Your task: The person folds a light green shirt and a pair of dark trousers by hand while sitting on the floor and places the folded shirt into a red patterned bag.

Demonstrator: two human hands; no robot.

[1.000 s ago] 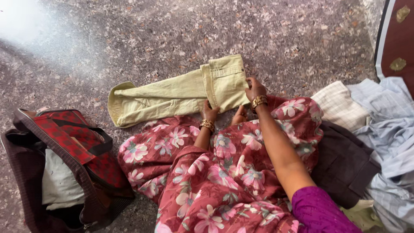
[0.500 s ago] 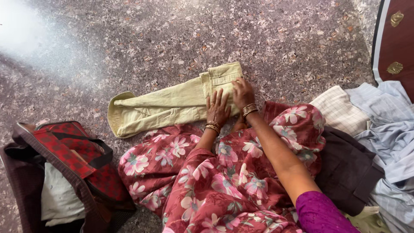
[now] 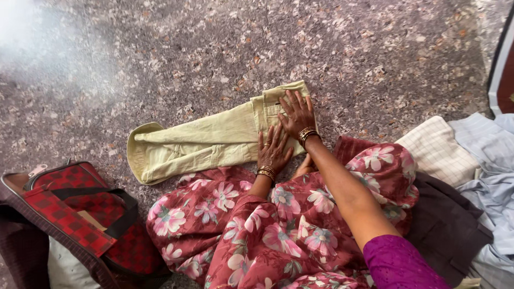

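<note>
A pair of pale yellow-green trousers point(image 3: 203, 142) lies folded lengthwise on the speckled stone floor point(image 3: 214, 48). My left hand point(image 3: 274, 151) rests flat on the waist end, fingers spread. My right hand point(image 3: 297, 113) presses flat on the same end just above it, fingers apart. Both wrists carry gold bangles. Neither hand grips the cloth. My lap, in a red garment with pink flowers point(image 3: 278, 230), sits just below the trousers.
A red checked bag point(image 3: 75, 214) with black straps lies open at the lower left. At the right sit a cream checked cloth point(image 3: 436, 150), a dark brown garment point(image 3: 450, 225) and pale blue clothes point(image 3: 492, 160). A dark red door edge point(image 3: 503, 64) stands at far right.
Both hands moved from the trousers' edge onto the waist end and now lie flat on it. The camera has shifted, so the trousers sit lower in view.
</note>
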